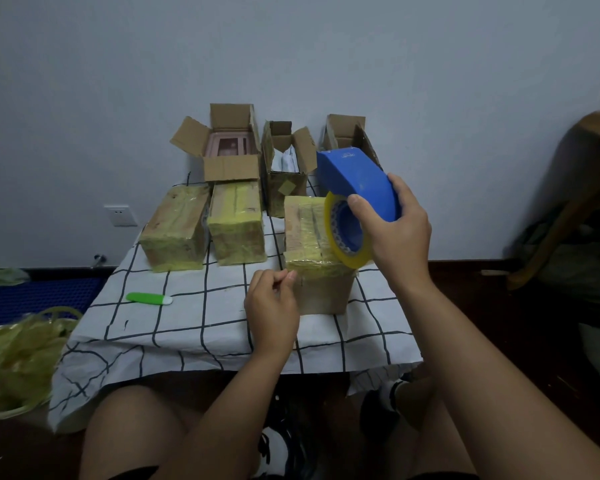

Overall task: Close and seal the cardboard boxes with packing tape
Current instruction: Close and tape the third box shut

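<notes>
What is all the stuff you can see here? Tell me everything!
Taped boxes: three, brown with yellow tape, front of the table.
Open boxes: three, brown, back of the table.
Dispenser: one, blue, over the right taped box.
Tape roll: one, yellow, in the dispenser.
Cutter: one, green and white, left on the cloth.
Cloth: one, white with black grid, covers the table.
Tape scraps: pile, yellow, floor at left.
Socket: one, white, on the wall.
Right hand: holds the dispenser.
Left hand: at the box's front edge.

Third open box [347,133] half behind the blue tape dispenser [357,181] — contents unseen.
</notes>
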